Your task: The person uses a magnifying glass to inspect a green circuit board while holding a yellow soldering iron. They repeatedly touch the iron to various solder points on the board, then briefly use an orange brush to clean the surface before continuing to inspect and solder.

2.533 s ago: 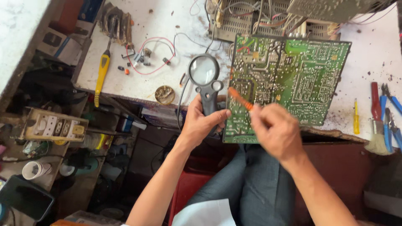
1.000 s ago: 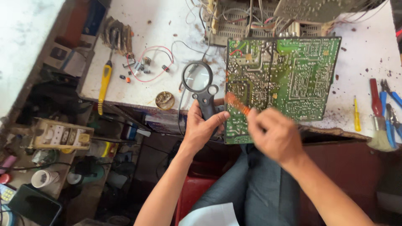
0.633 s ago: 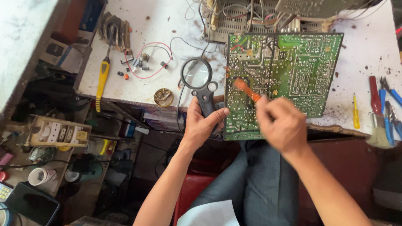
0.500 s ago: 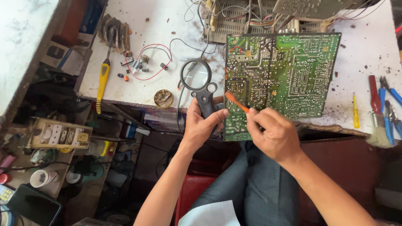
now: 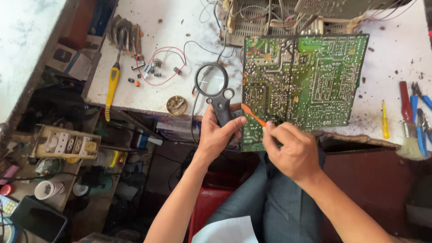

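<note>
A yellow-handled screwdriver (image 5: 112, 87) lies at the bench's (image 5: 171, 27) nine o'clock edge, red and black wires (image 5: 164, 67) beside it. Near centre, the left hand (image 5: 217, 135) is clenched on the black handle of a magnifying glass (image 5: 215, 90), lens toward twelve o'clock. At three o'clock of it sits the green circuit board (image 5: 301, 83). The right hand (image 5: 292, 150) grasps an orange-tipped tool (image 5: 253, 115), tip at the board's seven o'clock edge. Pliers (image 5: 416, 108) lie far right.
</note>
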